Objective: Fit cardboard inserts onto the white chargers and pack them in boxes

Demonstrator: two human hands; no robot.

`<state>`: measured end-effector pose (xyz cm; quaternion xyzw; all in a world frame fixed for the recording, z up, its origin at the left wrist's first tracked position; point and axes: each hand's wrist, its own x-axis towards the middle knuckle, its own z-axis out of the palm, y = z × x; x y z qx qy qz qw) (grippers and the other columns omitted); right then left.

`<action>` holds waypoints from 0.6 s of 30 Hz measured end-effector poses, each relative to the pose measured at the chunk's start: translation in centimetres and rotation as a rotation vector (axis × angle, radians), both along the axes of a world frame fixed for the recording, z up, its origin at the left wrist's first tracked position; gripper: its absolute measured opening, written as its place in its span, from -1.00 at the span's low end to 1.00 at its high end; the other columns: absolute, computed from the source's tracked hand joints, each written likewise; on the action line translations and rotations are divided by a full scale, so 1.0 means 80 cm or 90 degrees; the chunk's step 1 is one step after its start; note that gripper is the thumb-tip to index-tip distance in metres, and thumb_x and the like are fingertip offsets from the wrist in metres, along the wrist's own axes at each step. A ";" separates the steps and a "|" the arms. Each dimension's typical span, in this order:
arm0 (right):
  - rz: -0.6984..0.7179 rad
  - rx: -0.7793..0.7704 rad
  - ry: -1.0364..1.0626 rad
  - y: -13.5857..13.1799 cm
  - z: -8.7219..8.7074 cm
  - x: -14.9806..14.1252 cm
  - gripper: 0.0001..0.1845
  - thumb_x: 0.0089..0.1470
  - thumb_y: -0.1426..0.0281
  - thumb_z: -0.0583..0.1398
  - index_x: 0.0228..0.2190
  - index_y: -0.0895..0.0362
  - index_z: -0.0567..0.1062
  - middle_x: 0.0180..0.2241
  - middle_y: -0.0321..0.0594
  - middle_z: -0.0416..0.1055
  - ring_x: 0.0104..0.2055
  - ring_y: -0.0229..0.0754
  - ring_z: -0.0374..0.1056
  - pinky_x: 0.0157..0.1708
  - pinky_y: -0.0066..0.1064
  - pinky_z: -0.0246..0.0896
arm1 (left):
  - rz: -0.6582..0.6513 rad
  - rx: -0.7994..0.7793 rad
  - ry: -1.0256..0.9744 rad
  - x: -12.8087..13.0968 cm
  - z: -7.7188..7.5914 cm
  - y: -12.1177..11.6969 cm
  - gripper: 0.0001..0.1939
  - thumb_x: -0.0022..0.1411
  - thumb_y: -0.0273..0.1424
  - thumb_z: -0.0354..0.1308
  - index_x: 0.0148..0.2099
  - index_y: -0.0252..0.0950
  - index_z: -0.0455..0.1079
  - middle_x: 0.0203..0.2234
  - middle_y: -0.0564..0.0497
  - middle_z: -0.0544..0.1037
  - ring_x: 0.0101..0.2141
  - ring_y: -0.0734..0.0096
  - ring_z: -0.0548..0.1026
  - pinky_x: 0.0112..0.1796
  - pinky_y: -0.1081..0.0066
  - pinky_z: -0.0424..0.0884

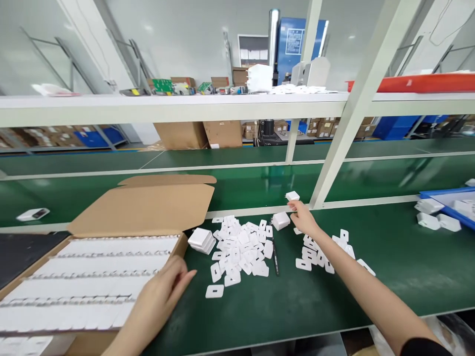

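The left grip [159,291] is hovering by the box [181,244], thumb spread from curled fingers. On the green tabletop [237,321], plates [241,247] are lying scattered. Farther, the right grip [304,219] is pinching a white block [292,196]. Behind, a shelf [222,111] is crossing before the grey wall [178,44].

Pale grey wall [178,39], faint light spots on it — small window [254,48], blue cabinet [297,44] beside a shiny pipe [273,37]. Cream metal frame [343,128] holds a long shelf [208,99] above a green desk [334,306]; cardboard boxes [222,133] behind — blue bins [395,127] right.
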<state>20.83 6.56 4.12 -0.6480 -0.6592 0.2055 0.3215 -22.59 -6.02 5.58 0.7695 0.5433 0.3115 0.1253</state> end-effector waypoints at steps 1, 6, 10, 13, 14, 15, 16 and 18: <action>-0.020 0.016 -0.044 0.025 0.003 0.008 -0.60 0.16 0.47 0.18 0.05 0.09 0.44 0.13 0.10 0.38 0.19 0.14 0.31 0.17 0.02 0.26 | -0.018 -0.010 -0.013 0.020 -0.004 0.009 -0.57 0.48 -0.04 -0.01 -0.40 -0.17 0.21 -0.51 0.08 0.40 -0.53 0.33 0.42 -0.47 0.39 0.37; -0.077 0.024 -0.226 0.116 0.019 0.035 -0.69 0.22 0.41 0.32 0.00 0.16 0.53 0.13 0.09 0.44 0.21 0.17 0.34 0.22 0.11 0.24 | -0.094 -0.028 -0.093 0.106 -0.025 0.059 -0.70 0.47 -0.13 0.05 -0.28 -0.17 0.30 -0.43 0.04 0.47 -0.47 0.31 0.45 -0.45 0.37 0.38; -0.071 0.022 -0.316 0.133 0.027 0.056 -0.74 0.33 0.25 0.28 -0.06 0.16 0.54 -0.02 -0.11 0.50 -0.02 -0.09 0.46 0.03 -0.14 0.41 | -0.071 -0.019 -0.139 0.149 -0.045 0.088 -0.67 0.43 -0.13 0.13 -0.34 -0.19 0.25 -0.45 0.05 0.46 -0.49 0.34 0.43 -0.47 0.38 0.32; -0.062 0.037 -0.360 0.119 0.033 0.064 -0.84 0.20 0.41 0.33 -0.19 0.22 0.54 -0.11 0.00 0.47 -0.07 -0.04 0.44 -0.03 -0.23 0.32 | -0.034 0.011 -0.147 0.166 -0.059 0.092 -0.61 0.47 -0.18 0.07 -0.41 -0.19 0.13 -0.53 0.09 0.36 -0.52 0.38 0.36 -0.48 0.40 0.26; -0.066 0.047 -0.370 0.108 0.036 0.063 -0.81 0.15 0.45 0.33 -0.17 0.23 0.53 -0.10 0.04 0.45 -0.08 -0.01 0.44 -0.06 -0.23 0.30 | -0.029 0.031 -0.148 0.170 -0.063 0.091 -0.60 0.50 -0.22 0.02 -0.42 -0.19 0.11 -0.54 0.09 0.34 -0.52 0.39 0.35 -0.47 0.40 0.26; -0.070 0.060 -0.373 0.092 0.040 0.061 -0.73 0.11 0.46 0.33 -0.12 0.24 0.52 -0.07 0.07 0.42 -0.10 0.02 0.43 -0.10 -0.23 0.30 | -0.034 0.053 -0.148 0.175 -0.066 0.088 -0.63 0.51 -0.26 -0.01 -0.41 -0.20 0.13 -0.53 0.09 0.34 -0.51 0.39 0.35 -0.46 0.40 0.28; -0.069 0.071 -0.372 0.071 0.044 0.055 -0.64 0.11 0.43 0.31 -0.04 0.23 0.49 -0.03 0.07 0.39 -0.13 0.02 0.43 -0.15 -0.23 0.31 | -0.046 0.080 -0.149 0.179 -0.068 0.084 -0.68 0.51 -0.29 -0.01 -0.36 -0.20 0.20 -0.49 0.07 0.37 -0.50 0.40 0.37 -0.44 0.39 0.32; -0.028 0.113 -0.308 0.017 0.054 0.036 -0.55 0.13 0.34 0.28 0.05 0.18 0.45 -0.03 0.00 0.35 -0.24 -0.04 0.43 -0.26 -0.25 0.34 | -0.089 0.136 -0.143 0.190 -0.073 0.074 -0.90 0.48 -0.31 0.06 -0.12 -0.21 0.32 -0.29 -0.01 0.49 -0.44 0.40 0.44 -0.37 0.37 0.43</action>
